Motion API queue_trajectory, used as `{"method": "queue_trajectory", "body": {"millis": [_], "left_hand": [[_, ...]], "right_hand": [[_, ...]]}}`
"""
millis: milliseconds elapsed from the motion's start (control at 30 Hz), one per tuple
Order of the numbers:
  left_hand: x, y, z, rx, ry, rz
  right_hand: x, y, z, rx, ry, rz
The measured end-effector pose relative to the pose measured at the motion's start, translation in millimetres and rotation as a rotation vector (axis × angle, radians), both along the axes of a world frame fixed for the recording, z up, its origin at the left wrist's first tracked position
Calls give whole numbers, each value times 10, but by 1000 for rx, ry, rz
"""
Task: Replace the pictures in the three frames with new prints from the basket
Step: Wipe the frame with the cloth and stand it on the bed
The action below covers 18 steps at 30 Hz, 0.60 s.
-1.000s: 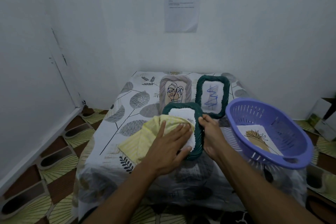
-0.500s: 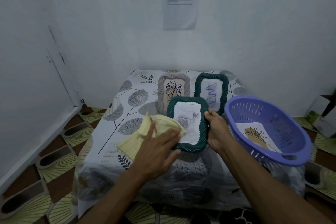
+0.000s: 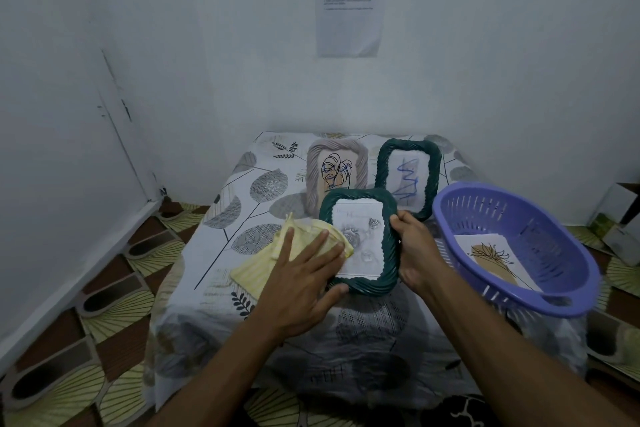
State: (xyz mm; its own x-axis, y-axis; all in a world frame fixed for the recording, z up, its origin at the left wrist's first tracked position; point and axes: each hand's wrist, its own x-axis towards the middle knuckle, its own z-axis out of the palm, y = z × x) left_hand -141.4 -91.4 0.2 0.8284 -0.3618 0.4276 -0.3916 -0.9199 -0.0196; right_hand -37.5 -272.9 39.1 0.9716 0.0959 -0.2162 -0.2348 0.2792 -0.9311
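Left hand (image 3: 304, 284): fingers straight, pressing the yellow cloth (image 3: 263, 260) onto the near green frame (image 3: 356, 194).
Right hand (image 3: 415, 253): curling around this frame's right edge, gripping it.
Frame: being held mid-table (image 3: 207, 246), left of the purple basket (image 3: 540, 243).

White walls (image 3: 485, 62), patterned floor (image 3: 114, 291), leaf-print table (image 3: 256, 184).

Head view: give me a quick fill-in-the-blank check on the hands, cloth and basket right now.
1. The right hand grips the near green frame by its ____ edge.
2. The left hand, fingers straight, presses a ____ cloth against that frame.
3. A print lies inside the ____ basket.

Missing words: right; yellow; purple.
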Motion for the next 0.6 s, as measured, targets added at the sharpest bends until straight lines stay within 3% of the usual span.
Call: {"method": "queue_trajectory", "body": {"millis": [100, 333, 600], "left_hand": [[2, -45, -18, 38, 27, -110], [274, 57, 126, 15, 25, 159], [231, -77, 91, -22, 119, -93]], "right_hand": [[-7, -11, -11, -13, 0, 3], [-52, 56, -26, -11, 6, 68], [-28, 32, -65, -10, 2, 56]]}}
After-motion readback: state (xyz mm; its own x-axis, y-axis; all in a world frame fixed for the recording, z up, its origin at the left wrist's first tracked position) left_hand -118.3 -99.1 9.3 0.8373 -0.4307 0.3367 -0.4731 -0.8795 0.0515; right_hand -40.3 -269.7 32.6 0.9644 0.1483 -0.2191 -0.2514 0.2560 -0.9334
